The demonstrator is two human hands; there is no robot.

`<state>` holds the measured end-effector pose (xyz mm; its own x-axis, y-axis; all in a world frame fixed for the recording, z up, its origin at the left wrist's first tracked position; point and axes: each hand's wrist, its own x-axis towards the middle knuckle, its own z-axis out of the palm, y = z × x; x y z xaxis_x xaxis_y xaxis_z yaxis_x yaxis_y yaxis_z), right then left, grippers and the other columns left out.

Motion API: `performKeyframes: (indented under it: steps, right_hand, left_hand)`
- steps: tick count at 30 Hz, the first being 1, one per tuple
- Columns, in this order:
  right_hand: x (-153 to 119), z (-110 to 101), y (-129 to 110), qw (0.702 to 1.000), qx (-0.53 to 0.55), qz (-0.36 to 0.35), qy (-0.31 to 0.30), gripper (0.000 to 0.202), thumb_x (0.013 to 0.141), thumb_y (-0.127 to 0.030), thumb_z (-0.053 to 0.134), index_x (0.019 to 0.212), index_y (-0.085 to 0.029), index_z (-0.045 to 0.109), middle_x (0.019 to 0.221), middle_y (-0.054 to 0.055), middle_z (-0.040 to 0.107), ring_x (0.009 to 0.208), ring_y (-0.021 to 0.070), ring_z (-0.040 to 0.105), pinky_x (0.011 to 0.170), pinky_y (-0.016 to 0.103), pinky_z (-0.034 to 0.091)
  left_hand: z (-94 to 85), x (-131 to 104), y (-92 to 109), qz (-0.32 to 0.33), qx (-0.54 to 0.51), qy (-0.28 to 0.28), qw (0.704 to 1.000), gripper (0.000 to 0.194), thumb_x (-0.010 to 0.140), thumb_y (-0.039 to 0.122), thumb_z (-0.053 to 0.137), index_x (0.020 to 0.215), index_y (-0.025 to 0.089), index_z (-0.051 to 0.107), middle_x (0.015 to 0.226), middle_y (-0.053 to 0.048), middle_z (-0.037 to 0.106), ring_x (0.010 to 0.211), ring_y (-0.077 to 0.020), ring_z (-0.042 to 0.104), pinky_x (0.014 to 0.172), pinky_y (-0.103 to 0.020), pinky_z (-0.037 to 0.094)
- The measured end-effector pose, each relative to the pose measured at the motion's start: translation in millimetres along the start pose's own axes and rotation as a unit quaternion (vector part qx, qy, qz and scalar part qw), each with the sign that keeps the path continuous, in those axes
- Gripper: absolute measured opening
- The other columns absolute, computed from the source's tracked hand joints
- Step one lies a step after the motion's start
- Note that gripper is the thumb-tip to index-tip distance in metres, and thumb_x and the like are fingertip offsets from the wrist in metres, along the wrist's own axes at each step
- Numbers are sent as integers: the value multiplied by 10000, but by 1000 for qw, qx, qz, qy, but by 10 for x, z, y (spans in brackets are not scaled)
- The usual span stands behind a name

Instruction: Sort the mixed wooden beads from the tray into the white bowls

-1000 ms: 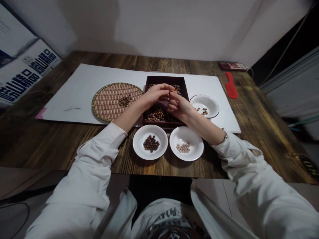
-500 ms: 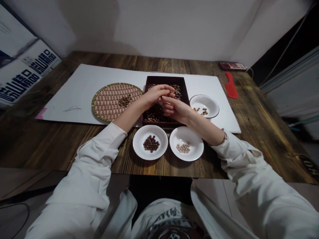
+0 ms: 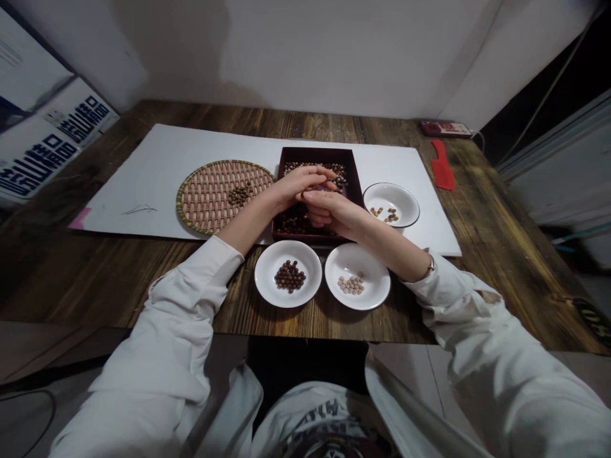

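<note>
My left hand (image 3: 301, 182) is over the dark red box (image 3: 356, 175), its fingers stretched to the right and slightly bent. Its palm side is hidden. My right hand (image 3: 331, 208) meets it from the right, with curled fingers and the thumb reaching under the left hand; anything between them is hidden. Mixed small beads (image 3: 292, 224) in brown, tan and dark shades lie in the box below. Nearer me are a white bowl (image 3: 264, 283) of dark brown beads (image 3: 289, 277) and another white bowl (image 3: 377, 292) of pale beads (image 3: 351, 284).
Left of the box, a round woven tray (image 3: 203, 197) carries greenish-brown beads (image 3: 239, 194). To the right, a third white bowl (image 3: 405, 203) contains yellowish-brown beads (image 3: 391, 215). Beyond are a red comb-shaped tool (image 3: 443, 166) and a power strip (image 3: 445, 128). White board (image 3: 128, 172) lies beneath.
My right hand has shifted slightly left, its thumb now further under my left hand. My left hand has barely moved. The bowls and tray stay where they were.
</note>
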<state>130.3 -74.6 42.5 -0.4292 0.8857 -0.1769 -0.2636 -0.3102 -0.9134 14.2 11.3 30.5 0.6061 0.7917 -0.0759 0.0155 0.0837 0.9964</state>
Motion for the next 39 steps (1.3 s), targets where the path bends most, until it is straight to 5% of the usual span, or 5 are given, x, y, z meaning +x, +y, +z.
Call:
performKeyframes:
  steps: [10,18,23,28,39]
  right_hand:
    - [22,24,117,978,-169,-70,-98,231,783,-353,727,815,-147,626,534,-78,470,413,30,295,375,177,172]
    - [29,-5,124,960,-240,-105,-103,215,810,-355,672,848,-147,630,607,-48,533,470,47,350,436,186,236]
    - [-19,23,138,907,-364,-177,-112,184,860,-315,620,858,-131,639,780,28,648,676,108,534,617,223,393]
    - [-115,80,135,832,-489,-229,-129,154,886,-256,587,919,-118,647,847,50,685,722,126,562,663,243,387]
    - [-131,69,142,776,-558,-245,-160,132,882,-177,584,973,-133,669,900,52,721,722,126,597,691,240,394]
  left_hand:
    - [6,-22,9,-36,-3,-57,998,131,862,192,607,953,122,671,886,-68,745,714,-116,667,829,-307,527]
    - [-10,-24,-39,-27,1,-81,996,165,858,250,632,965,133,680,927,-79,743,761,-141,681,802,-307,535]
    - [9,-70,-14,-44,-7,-122,992,181,858,254,647,981,123,666,922,-73,735,756,-127,680,800,-293,530]
    - [44,-85,23,-69,-7,-117,991,154,889,237,610,969,111,649,901,-78,723,738,-127,673,854,-328,498]
    - [67,-101,36,-75,3,-109,991,142,887,223,604,954,108,653,896,-80,717,747,-134,666,854,-336,483]
